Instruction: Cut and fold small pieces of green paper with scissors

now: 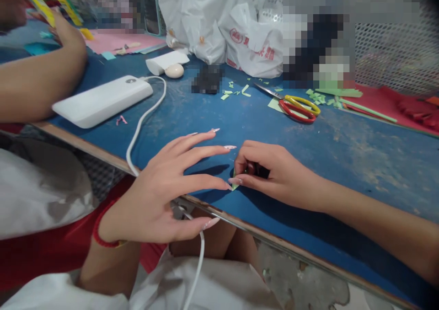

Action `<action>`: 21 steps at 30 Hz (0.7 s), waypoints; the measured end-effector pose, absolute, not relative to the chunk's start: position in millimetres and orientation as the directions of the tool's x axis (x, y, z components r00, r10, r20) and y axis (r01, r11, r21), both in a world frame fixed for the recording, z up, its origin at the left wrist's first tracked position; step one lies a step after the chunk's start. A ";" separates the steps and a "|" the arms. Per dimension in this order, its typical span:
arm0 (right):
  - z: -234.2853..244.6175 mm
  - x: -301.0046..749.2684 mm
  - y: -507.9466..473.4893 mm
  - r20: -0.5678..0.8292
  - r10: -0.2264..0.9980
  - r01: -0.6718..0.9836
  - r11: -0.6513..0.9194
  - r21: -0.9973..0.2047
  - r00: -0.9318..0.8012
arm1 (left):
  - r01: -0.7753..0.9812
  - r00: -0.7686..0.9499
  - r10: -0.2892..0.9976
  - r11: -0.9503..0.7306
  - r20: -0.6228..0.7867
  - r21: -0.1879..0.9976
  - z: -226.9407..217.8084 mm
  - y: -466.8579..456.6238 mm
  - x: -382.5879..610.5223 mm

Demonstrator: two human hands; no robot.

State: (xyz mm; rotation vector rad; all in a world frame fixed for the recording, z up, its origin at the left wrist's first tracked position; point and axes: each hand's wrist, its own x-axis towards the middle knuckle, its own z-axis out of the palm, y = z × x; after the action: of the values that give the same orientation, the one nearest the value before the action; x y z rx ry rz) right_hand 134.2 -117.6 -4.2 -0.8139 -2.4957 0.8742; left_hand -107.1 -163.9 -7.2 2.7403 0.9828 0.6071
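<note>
My right hand rests near the front edge of the blue table, its fingers pinched on a small piece of green paper. Most of that paper is hidden behind the fingers. My left hand hovers over the table edge with fingers spread. The tip of its index finger reaches to the paper, though I cannot tell whether it presses on it. Beyond the hands lie scissors with one red and one yellow handle, and small green paper scraps are scattered near them.
A white power bank with a white cable lies on the left. Another person's arm leans on the table there, near glue sticks. White plastic bags stand at the back. Red paper lies at the right.
</note>
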 end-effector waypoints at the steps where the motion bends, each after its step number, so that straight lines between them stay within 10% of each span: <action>1: -4.5 134.0 -117.4 0.151 0.629 0.394 0.637 -0.663 -0.763 | 0.574 0.703 0.640 -0.768 0.312 0.283 -6.7 -164.1 -107.3; 21: -6.3 128.0 -122.4 0.148 0.723 0.449 0.561 -0.696 -0.675 | 0.543 0.710 0.605 -0.796 0.360 0.267 -8.8 -164.5 -106.9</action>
State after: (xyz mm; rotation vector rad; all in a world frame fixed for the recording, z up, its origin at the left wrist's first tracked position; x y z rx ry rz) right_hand 128.0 -122.4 -6.3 -0.9482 -2.3779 0.8895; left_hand -106.9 -164.5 -8.8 2.7724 0.9367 0.6591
